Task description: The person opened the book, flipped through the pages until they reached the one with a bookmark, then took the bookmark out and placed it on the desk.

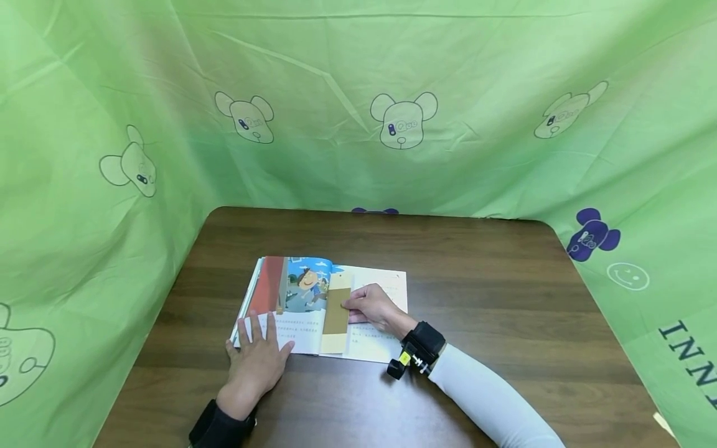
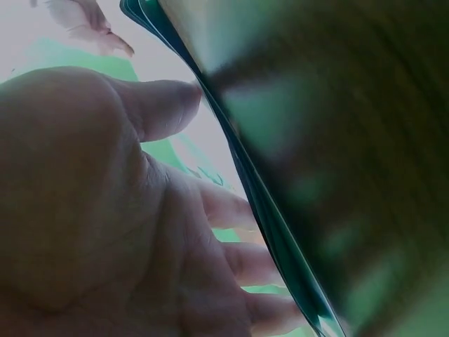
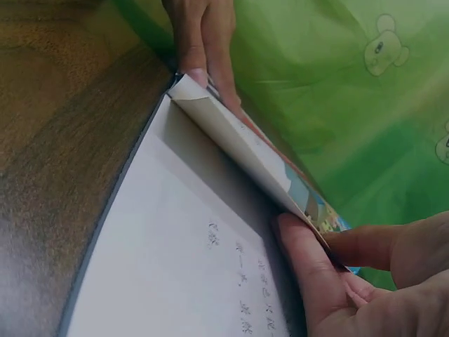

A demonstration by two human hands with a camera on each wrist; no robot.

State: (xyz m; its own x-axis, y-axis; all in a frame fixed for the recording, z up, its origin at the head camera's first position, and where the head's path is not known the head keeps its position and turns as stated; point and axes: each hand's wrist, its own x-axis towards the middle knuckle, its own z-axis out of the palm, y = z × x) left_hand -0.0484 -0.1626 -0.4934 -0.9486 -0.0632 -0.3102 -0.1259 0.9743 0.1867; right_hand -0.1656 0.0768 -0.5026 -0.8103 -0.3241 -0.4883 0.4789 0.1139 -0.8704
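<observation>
An open picture book (image 1: pixel 305 333) lies on the table, its left page showing a cartoon figure above lines of text. My right hand (image 1: pixel 378 308) pinches the edge of a page (image 1: pixel 336 311) near the middle of the book. That page stands lifted, with a brown and cream strip of it showing. In the right wrist view, thumb and fingers (image 3: pixel 309 260) grip the raised page above a white page with printed text (image 3: pixel 238 281). My left hand (image 1: pixel 254 364) rests with spread, straight fingers on the lower left of the book; the left wrist view shows its palm (image 2: pixel 91 203) beside the book's edge.
The brown wooden table (image 1: pixel 476 280) extends around the book on all sides. A green curtain (image 1: pixel 313 168) with bear-head drawings hangs behind and along both sides of the table. A black wrist camera (image 1: pixel 422 345) is strapped to the right wrist.
</observation>
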